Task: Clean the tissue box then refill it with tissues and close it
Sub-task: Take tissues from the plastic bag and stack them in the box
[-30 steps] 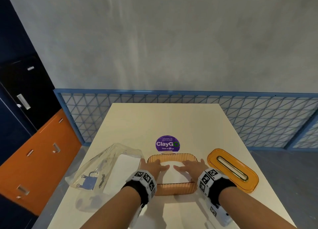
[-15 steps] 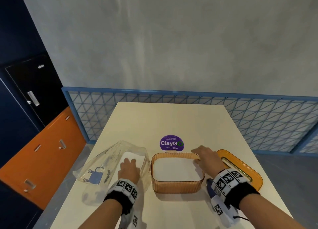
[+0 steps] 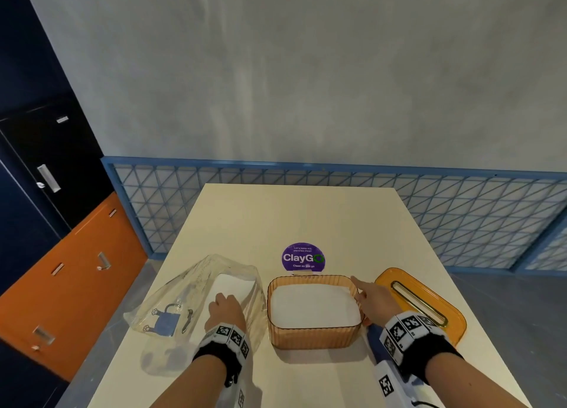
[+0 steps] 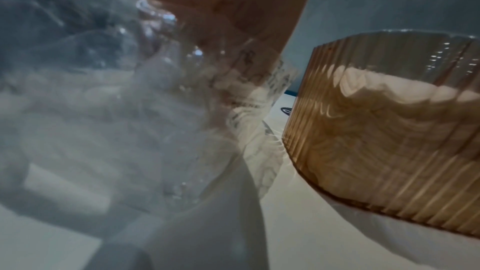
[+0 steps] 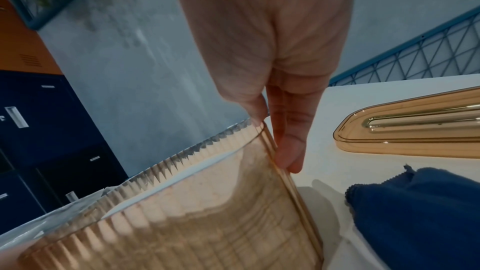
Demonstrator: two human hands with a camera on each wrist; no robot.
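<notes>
**Head view.** Locate the tissue box near the front of the table, open at the top. Note the white tissues filling it to just below the rim. Find the lid lying flat on the table just right of the box, slot upward and not fitted. Find the clear plastic pack just left of the box, with a smaller white stack remaining inside. Note the left hand at the pack, over that stack, with fingers bent downward. Cannot tell from here whether gripping anything. Note the right hand at the right wall of the box, forefinger stretched along the rim.

**Left wrist view.** Expect crumpled pack film across the left of the picture and the ribbed box wall at the right, with tissue showing pale through it. Record the left finger state as undetermined, since the film blurs it.

**Right wrist view.** Read the hold here: thumb tip on the rim, fingers close together and laid down the outside of the wall, pinching that wall between them. Note the lid on the table beyond the hand and a blue cloth lying beside the base of the box.

**Status.**
- Cleaning: judge as probably complete, given the cloth set aside and tissue already loaded.
- Refilling: judge as well advanced, possibly finished. Regard the stack in the pack as either spare or one more load.
- Closing: not yet done. Remaining step: seat the lid on the rim.
</notes>
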